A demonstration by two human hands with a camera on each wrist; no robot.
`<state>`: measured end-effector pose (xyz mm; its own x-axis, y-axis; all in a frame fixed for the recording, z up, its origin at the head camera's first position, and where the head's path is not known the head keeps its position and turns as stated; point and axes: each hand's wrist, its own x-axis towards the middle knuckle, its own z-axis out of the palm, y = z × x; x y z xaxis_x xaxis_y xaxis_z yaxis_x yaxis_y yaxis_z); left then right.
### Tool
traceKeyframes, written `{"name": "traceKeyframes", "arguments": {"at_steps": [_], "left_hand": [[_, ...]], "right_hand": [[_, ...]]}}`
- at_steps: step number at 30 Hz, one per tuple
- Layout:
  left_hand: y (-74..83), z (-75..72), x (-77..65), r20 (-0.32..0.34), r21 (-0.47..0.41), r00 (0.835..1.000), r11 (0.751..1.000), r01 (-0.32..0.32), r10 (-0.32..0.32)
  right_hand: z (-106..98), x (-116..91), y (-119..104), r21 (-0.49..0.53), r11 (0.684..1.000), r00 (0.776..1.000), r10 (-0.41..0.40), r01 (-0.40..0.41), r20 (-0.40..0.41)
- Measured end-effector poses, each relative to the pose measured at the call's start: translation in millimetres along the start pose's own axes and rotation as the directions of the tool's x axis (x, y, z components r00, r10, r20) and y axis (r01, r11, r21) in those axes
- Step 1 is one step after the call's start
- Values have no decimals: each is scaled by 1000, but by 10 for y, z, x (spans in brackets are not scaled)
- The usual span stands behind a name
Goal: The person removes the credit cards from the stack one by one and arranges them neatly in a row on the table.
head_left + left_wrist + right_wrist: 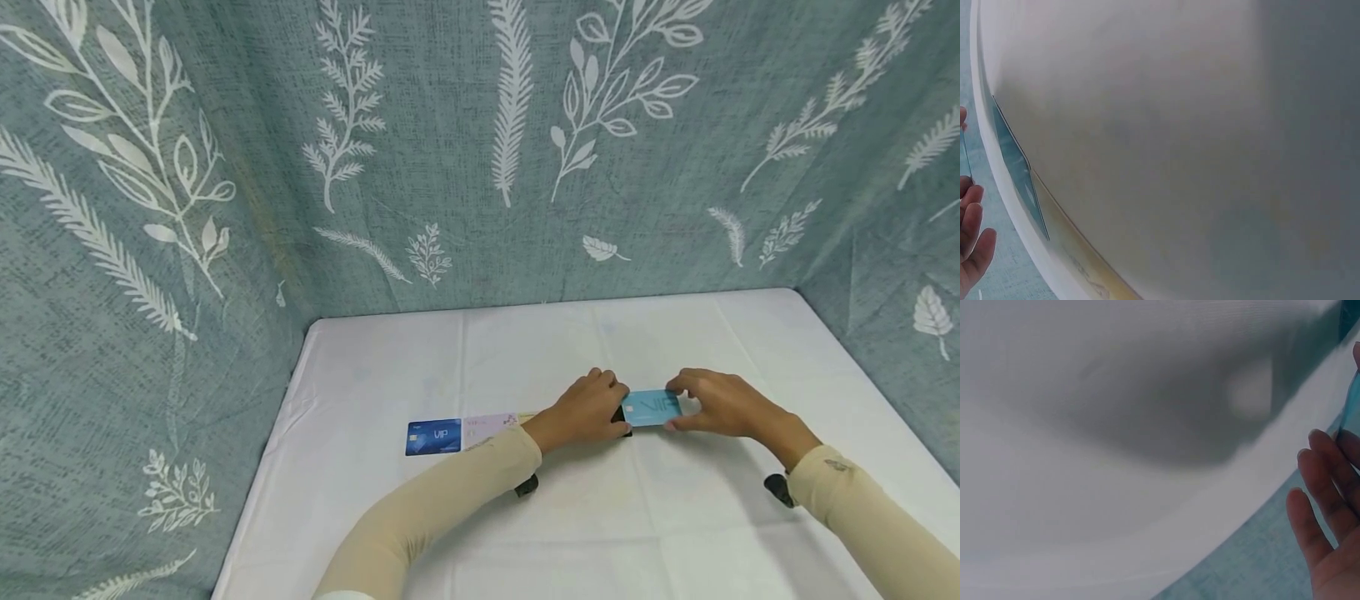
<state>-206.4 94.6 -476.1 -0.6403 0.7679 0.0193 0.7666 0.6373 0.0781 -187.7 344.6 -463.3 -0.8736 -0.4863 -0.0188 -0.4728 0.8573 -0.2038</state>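
A light blue card [651,408] is held flat between both hands in the head view. My left hand [588,408] pinches its left end, fingers at the far edge and thumb at the near one. At the opposite end my right hand [716,404] grips the card the same way. In the left wrist view, left fingers [971,234] hold a thin bluish edge; right fingers [1329,487] do so in the right wrist view. A dark card [618,416] lies on the table, mostly hidden under the left hand.
To the left, a dark blue VIP card [433,437], a pale pink card [489,422] and a partly covered yellowish card [527,415] lie in a row on the white-covered table [540,542]. Leaf-patterned green-blue curtains [450,150] surround the table's back and sides.
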Motion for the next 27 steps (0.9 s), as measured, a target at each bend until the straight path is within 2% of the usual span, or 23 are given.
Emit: {"name": "traceKeyframes", "arguments": {"at_steps": [13, 27], "left_hand": [[83, 112, 99, -9, 28, 1000, 1000, -10, 10], [119, 115, 160, 70, 30, 998, 1000, 8, -10]], "right_hand": [[12, -103, 90, 11, 1000, 1000, 7, -7, 16], [58, -87, 124, 10, 1000, 999, 22, -22, 29]]}}
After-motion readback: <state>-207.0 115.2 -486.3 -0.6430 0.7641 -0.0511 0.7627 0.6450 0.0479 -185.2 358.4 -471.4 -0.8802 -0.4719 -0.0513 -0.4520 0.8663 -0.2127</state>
